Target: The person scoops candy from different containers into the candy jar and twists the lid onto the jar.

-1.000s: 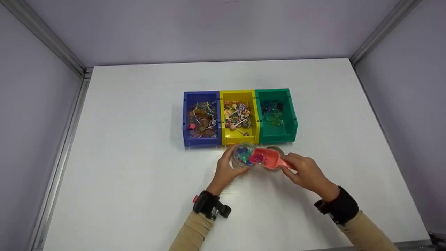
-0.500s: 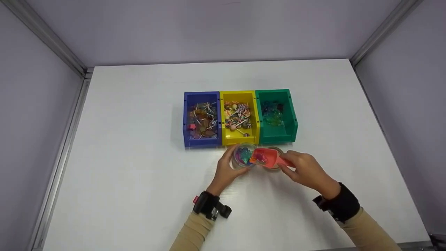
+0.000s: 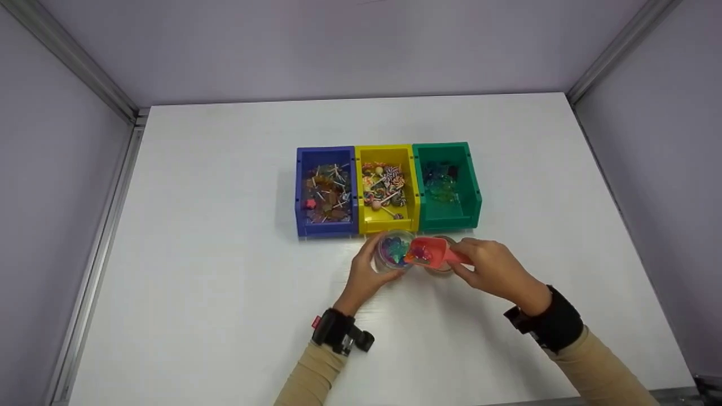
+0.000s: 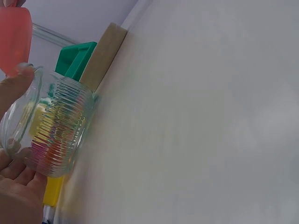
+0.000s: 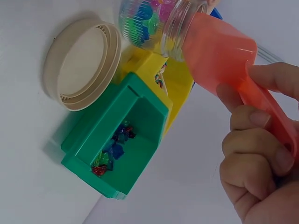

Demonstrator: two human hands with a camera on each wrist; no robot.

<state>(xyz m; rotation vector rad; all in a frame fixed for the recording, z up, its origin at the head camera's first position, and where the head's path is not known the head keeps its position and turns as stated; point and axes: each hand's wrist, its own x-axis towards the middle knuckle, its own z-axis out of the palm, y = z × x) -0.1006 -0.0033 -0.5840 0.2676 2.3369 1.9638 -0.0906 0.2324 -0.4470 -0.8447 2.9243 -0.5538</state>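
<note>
Just nearer than the yellow bin (image 3: 388,226), the left hand (image 3: 365,276) grips a ribbed glass jar (image 5: 142,28); right of it, the right hand (image 3: 499,270) holds a coral scoop (image 5: 219,51) at the jar's mouth, above a beige lid (image 5: 83,67).

Scoop (image 4: 15,39) cropped (left wrist view).

High head view, forward and downward; close, sideways wrist views, jar (image 4: 65,123) in both.
</note>
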